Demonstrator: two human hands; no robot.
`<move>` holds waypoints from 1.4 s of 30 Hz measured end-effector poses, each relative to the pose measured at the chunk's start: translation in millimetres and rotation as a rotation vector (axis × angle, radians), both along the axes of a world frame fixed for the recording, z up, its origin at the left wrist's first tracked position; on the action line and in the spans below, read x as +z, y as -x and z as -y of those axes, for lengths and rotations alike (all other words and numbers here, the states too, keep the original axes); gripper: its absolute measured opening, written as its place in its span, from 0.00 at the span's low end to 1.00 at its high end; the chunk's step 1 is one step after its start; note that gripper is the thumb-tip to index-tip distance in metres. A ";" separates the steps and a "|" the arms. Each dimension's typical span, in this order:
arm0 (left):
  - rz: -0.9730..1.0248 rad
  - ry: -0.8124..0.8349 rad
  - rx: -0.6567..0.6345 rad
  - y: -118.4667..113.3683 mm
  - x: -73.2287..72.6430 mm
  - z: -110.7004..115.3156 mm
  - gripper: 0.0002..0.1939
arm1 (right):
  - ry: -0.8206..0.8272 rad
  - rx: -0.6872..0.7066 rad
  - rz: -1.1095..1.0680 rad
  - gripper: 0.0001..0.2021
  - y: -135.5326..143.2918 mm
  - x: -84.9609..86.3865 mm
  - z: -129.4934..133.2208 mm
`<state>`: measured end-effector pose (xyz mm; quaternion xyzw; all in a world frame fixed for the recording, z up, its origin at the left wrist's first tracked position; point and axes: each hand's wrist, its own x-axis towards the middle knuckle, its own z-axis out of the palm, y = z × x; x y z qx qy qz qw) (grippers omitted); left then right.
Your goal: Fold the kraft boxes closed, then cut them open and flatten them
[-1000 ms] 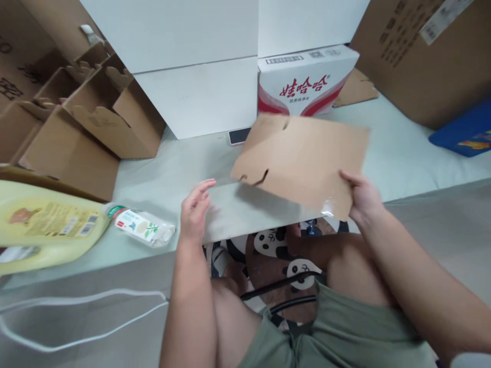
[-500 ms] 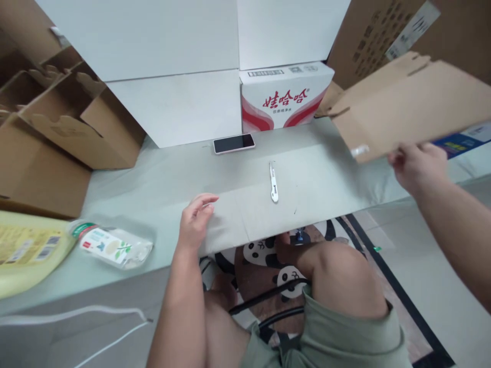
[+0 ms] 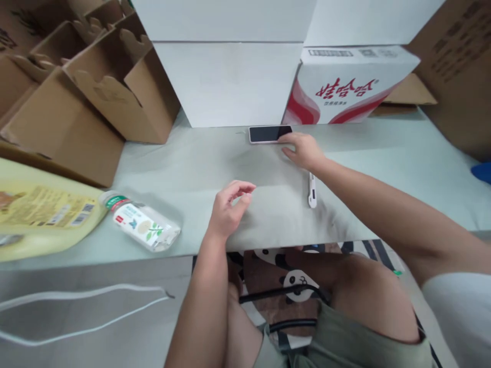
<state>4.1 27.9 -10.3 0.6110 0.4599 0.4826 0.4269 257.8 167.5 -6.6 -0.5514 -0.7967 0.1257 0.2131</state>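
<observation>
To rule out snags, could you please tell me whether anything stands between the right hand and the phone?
Nothing visible does: the right hand overlaps the right end of the phone; contact is unclear.

Olive-green shorts (image 3: pixel 356 340) and a pale grey sleeve (image 3: pixel 460 312) are worn

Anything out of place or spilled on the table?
Odd: the clear bottle lies on its side near the front edge of the table, cap end by the yellow jug, rather than standing. No spill shows. The phone by the right hand lies flat, nothing odd.
</observation>
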 end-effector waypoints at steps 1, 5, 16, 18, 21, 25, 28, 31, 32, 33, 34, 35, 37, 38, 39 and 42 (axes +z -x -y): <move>0.010 -0.003 -0.003 1.8 0.4 0.1 0.11 | -0.021 0.031 0.065 0.20 11.3 -2.9 -16.1; 0.061 -0.020 -0.003 8.9 2.6 1.7 0.10 | -0.010 0.044 0.291 0.22 31.0 -13.9 -50.5; 0.185 -0.036 0.019 32.1 12.0 14.2 0.08 | -0.009 0.063 0.536 0.19 62.0 -0.1 -41.7; 0.217 -0.049 0.042 36.6 13.9 15.3 0.08 | -0.073 0.133 0.455 0.22 104.7 13.1 -34.3; 0.264 -0.073 0.123 41.0 13.2 14.9 0.08 | -0.203 0.268 0.256 0.26 199.6 42.9 -23.6; 0.296 -0.063 0.125 43.1 7.6 12.5 0.07 | -0.269 0.325 0.165 0.32 321.9 87.0 -18.8; 0.404 -0.075 0.162 47.1 3.9 11.4 0.11 | -0.242 0.212 0.204 0.34 365.5 103.8 -19.7; 0.457 -0.083 0.223 53.8 1.4 10.2 0.09 | -0.212 0.144 0.227 0.37 368.8 107.3 -24.2; 0.461 -0.077 0.249 55.6 0.9 9.7 0.08 | -0.203 0.151 0.225 0.38 364.5 107.4 -26.4; 0.461 -0.074 0.286 56.8 0.5 8.9 0.07 | -0.192 0.168 0.225 0.38 358.5 107.3 -28.5; 0.451 -0.080 0.339 57.4 0.5 8.2 0.06 | -0.179 0.184 0.225 0.37 350.9 107.1 -29.7; 0.430 -0.096 0.419 57.4 0.9 7.5 0.06 | -0.164 0.197 0.227 0.34 341.7 106.7 -29.4; 0.360 -0.184 0.675 56.7 3.8 6.8 0.05 | -0.162 0.203 0.235 0.25 316.7 104.7 -21.8; 0.318 -0.251 0.837 56.4 6.3 7.1 0.03 | -0.178 0.189 0.231 0.20 299.8 102.7 -13.4; 0.276 -0.324 0.998 56.4 9.5 8.1 0.02 | -0.216 0.180 0.212 0.17 279.4 99.9 -1.6; 0.224 -0.491 1.275 58.2 20.1 14.2 0.09 | -0.359 0.137 0.063 0.11 198.8 87.2 51.2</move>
